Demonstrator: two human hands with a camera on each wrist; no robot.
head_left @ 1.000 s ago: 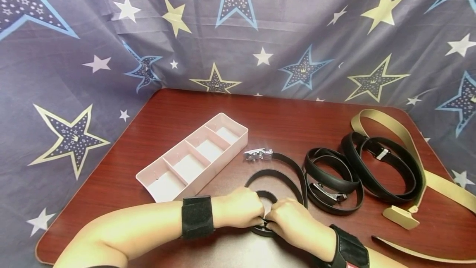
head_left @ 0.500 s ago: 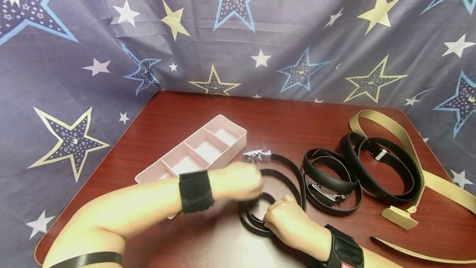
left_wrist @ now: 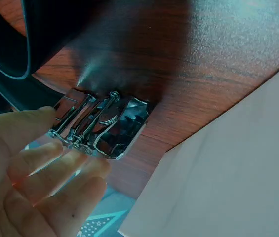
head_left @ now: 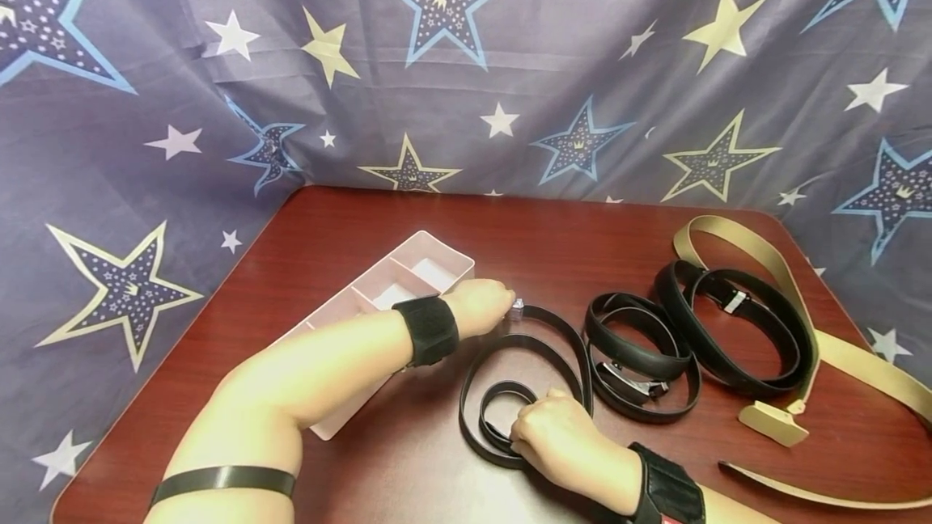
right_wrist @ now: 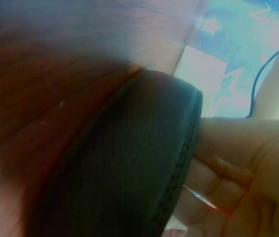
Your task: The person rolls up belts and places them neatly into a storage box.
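Note:
A black leather belt (head_left: 526, 340) lies on edge in loose loops at the middle of the table. My left hand (head_left: 480, 306) has its thumb and fingers at the belt's silver buckle (left_wrist: 99, 123), pinching it at the strap end. In the head view that hand covers most of the buckle. My right hand (head_left: 557, 435) grips the belt's small inner coil at the near side. The right wrist view shows the stitched black strap (right_wrist: 124, 158) up close, against the fingers of that hand.
Left of the belt stands a pink divided tray (head_left: 460, 269), partly behind my left forearm. On the right are a coiled black belt (head_left: 641, 346) with a silver buckle, another black belt (head_left: 772, 370), and a tan belt (head_left: 750, 233) with a gold buckle (head_left: 773, 423).
My left hand has let go of the inner coil and moved up and away to the buckle. My right hand has stayed on the coil. The head view has shifted slightly.

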